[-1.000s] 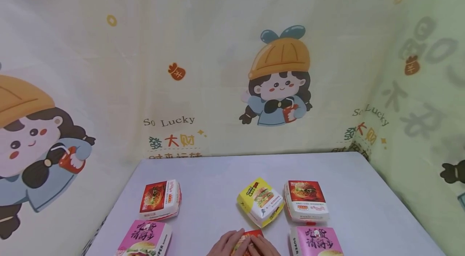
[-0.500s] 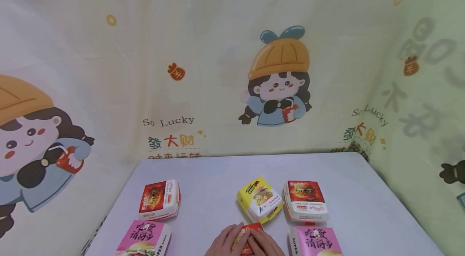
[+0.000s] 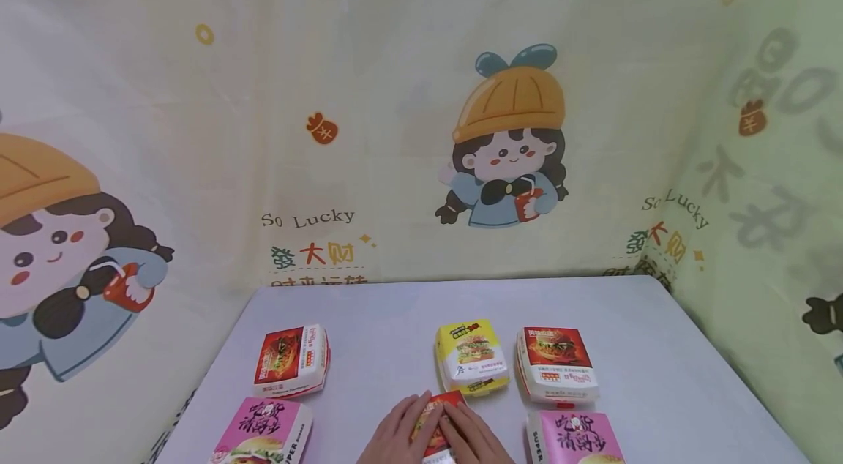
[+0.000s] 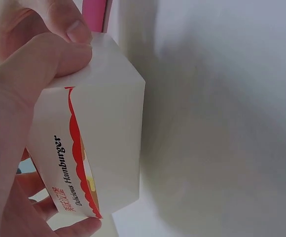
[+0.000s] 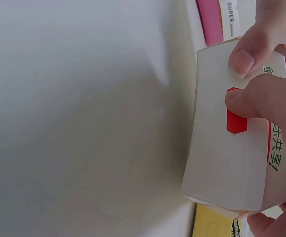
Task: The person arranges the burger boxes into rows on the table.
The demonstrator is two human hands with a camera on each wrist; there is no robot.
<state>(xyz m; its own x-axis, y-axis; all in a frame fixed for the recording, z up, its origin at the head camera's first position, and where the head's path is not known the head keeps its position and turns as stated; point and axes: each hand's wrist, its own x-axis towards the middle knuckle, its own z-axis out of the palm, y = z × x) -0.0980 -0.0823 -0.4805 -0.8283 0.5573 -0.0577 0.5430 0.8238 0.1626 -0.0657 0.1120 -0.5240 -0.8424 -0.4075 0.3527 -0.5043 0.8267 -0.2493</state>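
Note:
Both hands hold a red-and-white hamburger box (image 3: 436, 442) at the front middle of the table. My left hand (image 3: 395, 433) grips its left side, with fingers laid over the red top. From the other side my right hand (image 3: 479, 438) grips it the same way. Both thumbs are on the near white wall in the left wrist view, where a narrow gap runs along the red scalloped edge of the box (image 4: 114, 128). In the right wrist view a thumb presses on the red tab (image 5: 236, 123). Just beyond the held box lies a yellow hamburger box (image 3: 471, 358).
To the right sit another red-and-white box (image 3: 558, 365) and a pink box (image 3: 574, 436). A further red-and-white box (image 3: 292, 361) and pink box (image 3: 263, 431) stand at the left. A printed cloth (image 3: 395, 156) hangs behind the white table (image 3: 382, 336).
The held box has moved away from the body and slightly left, with both hands on it. The yellow box has turned from a diagonal to a straighter position.

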